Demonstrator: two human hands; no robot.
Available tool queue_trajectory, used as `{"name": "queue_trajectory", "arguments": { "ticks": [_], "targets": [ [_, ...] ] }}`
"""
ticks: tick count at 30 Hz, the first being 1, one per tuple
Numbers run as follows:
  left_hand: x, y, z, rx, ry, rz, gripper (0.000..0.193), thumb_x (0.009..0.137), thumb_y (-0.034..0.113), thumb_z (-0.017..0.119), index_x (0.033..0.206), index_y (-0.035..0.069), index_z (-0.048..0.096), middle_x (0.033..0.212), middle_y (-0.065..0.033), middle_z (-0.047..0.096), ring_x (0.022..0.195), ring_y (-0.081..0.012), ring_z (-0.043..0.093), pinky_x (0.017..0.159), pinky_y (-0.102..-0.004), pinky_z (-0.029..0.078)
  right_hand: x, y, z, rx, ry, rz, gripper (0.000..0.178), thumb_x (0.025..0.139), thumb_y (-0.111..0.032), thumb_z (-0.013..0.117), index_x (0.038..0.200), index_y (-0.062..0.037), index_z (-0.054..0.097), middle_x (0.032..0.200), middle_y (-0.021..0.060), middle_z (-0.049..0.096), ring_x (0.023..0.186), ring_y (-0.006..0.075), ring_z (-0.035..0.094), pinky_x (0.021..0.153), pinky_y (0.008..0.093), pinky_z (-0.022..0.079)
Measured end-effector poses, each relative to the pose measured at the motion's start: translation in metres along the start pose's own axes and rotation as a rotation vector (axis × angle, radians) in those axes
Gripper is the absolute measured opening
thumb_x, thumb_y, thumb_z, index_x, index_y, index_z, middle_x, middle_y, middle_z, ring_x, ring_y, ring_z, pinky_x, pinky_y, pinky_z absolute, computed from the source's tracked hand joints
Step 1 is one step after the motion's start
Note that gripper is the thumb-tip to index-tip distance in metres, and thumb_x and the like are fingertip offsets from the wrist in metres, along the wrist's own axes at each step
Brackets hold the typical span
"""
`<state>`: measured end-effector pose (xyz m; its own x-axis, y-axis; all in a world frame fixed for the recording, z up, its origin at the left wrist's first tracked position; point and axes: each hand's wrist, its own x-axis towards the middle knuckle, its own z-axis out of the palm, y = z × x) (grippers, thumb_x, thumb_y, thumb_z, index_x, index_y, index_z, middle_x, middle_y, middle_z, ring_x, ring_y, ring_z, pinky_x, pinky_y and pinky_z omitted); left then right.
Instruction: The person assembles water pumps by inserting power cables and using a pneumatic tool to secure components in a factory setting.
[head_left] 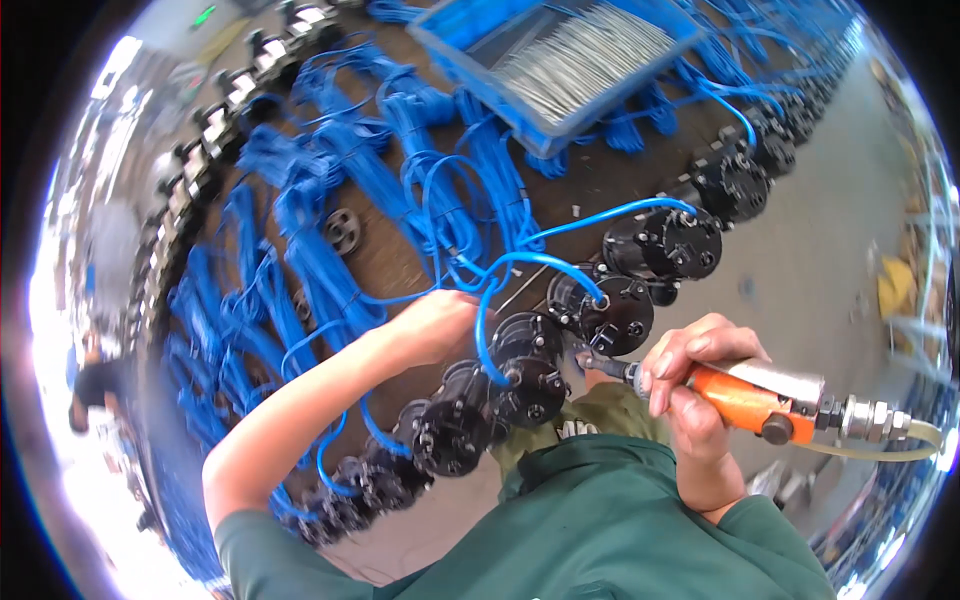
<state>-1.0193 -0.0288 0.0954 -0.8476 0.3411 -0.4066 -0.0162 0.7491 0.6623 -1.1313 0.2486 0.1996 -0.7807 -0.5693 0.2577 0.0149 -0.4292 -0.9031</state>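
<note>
My right hand [690,375] is wrapped round an orange and silver air-powered driver [750,400]. Its narrow tip points left, close to the lower edge of a black cylindrical motor-like unit [618,318]; whether it touches cannot be made out. My left hand [450,325] reaches in at the far side of a neighbouring black unit [530,390], beside a looping blue cable [484,325]. That hand's fingers are mostly hidden, so their grip does not show. A thick blue cable enters the end face of each of these units.
More black units [455,435] stand in a row along the near edge of the brown bench [395,255]. Bundled blue cables [320,230] cover much of it. A blue crate [560,140] of thin metal rods sits at the back. A pale air hose [900,455] trails from the driver.
</note>
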Motion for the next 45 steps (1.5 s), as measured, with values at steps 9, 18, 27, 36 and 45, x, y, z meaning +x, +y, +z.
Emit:
{"name": "queue_trajectory", "arguments": {
  "ticks": [9, 18, 27, 36, 45],
  "targets": [
    [0.109, -0.058, 0.053, -0.063, -0.111, 0.595, 0.035, 0.077, 0.005, 0.067, 0.112, 0.001, 0.069, 0.092, -0.0178, 0.069, 0.089, -0.0357, 0.066, 0.080, -0.0455, 0.053, -0.013, 0.000, 0.033, -0.270, 0.165, 0.053, 0.028, 0.085, 0.001, 0.064, 0.112, -0.0014, 0.058, 0.092, 0.0197, 0.068, 0.067, 0.0192, 0.067, 0.060, 0.0292, 0.058],
    [0.102, -0.077, 0.076, 0.010, -0.049, 0.635, 0.022, 0.080, 0.012, 0.067, 0.099, 0.001, 0.067, 0.089, -0.0159, 0.067, 0.091, -0.0337, 0.066, 0.079, -0.0450, 0.053, -0.003, 0.036, 0.067, -0.351, 0.087, 0.026, 0.029, 0.085, 0.004, 0.062, 0.113, 0.0008, 0.055, 0.095, 0.0189, 0.065, 0.069, 0.0173, 0.066, 0.063, 0.0284, 0.058],
    [0.086, -0.071, 0.061, 0.038, -0.021, 0.547, 0.018, 0.077, 0.010, 0.067, 0.093, 0.002, 0.065, 0.088, -0.0179, 0.066, 0.089, -0.0368, 0.066, 0.076, -0.0452, 0.055, -0.009, 0.072, 0.062, -0.520, -0.076, -0.057, 0.021, 0.085, -0.002, 0.065, 0.104, 0.0033, 0.057, 0.088, 0.0177, 0.065, 0.064, 0.0176, 0.064, 0.053, 0.0265, 0.055],
    [0.029, -0.095, 0.086, -0.267, 0.240, 0.273, 0.029, 0.085, 0.007, 0.065, 0.113, 0.000, 0.068, 0.098, -0.0183, 0.068, 0.097, -0.0365, 0.065, 0.087, -0.0462, 0.051, -0.014, 0.080, 0.067, -0.327, 0.070, -0.055, 0.042, 0.083, -0.001, 0.061, 0.123, 0.0069, 0.051, 0.102, 0.0238, 0.066, 0.065, 0.0153, 0.062, 0.062, 0.0286, 0.055],
    [0.119, -0.045, 0.048, 0.057, -0.216, 0.608, 0.026, 0.078, 0.008, 0.070, 0.104, 0.007, 0.072, 0.090, -0.0209, 0.070, 0.088, -0.0363, 0.068, 0.071, -0.0467, 0.054, -0.015, 0.075, 0.071, -0.402, 0.008, -0.052, 0.043, 0.081, -0.001, 0.058, 0.123, 0.0055, 0.050, 0.101, 0.0211, 0.065, 0.063, 0.0164, 0.061, 0.064, 0.0315, 0.054]
  ]
}}
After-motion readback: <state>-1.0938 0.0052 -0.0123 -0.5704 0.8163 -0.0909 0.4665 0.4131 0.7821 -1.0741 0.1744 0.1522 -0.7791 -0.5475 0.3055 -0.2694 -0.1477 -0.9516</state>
